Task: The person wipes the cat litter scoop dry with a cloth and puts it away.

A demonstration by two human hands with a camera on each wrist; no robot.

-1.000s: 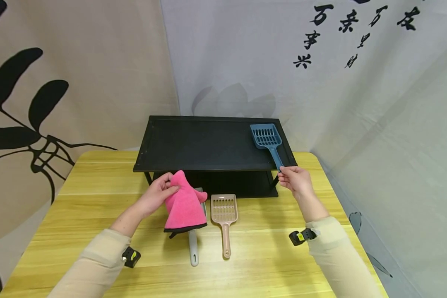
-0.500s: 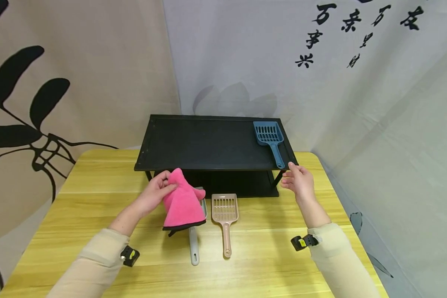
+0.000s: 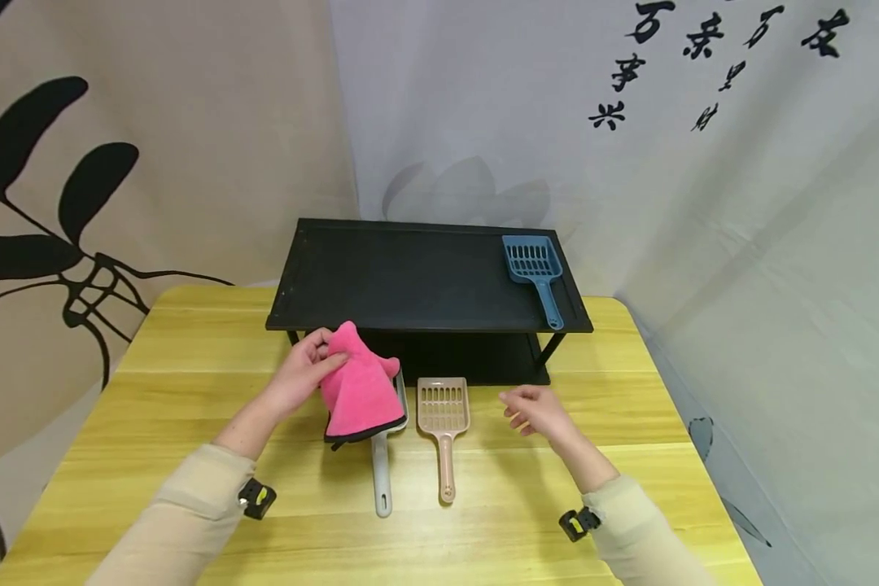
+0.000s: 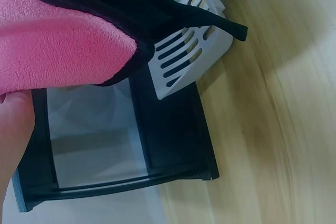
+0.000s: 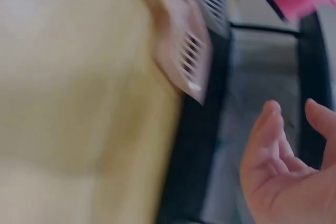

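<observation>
My left hand pinches a pink plush mitt near its top, so the black-trimmed cuff hangs downward. In the left wrist view, a black loop dangles from the cuff across the grey litter scoop. The mitt hides much of that scoop's head in the head view. My right hand holds nothing; its fingers are loosely bent, with the thumb apart in the right wrist view. It hovers right of a beige litter scoop lying on the table. A blue litter scoop lies on the rack's top, at the right.
A black two-tier rack stands at the back of the wooden table. Its lower shelf sits just behind the beige and grey scoops. Cloth curtains hang behind and beside the table.
My right hand has let go of the blue scoop's handle and moved left and down toward the beige scoop. The blue scoop now rests by itself. My left hand still holds the mitt.
</observation>
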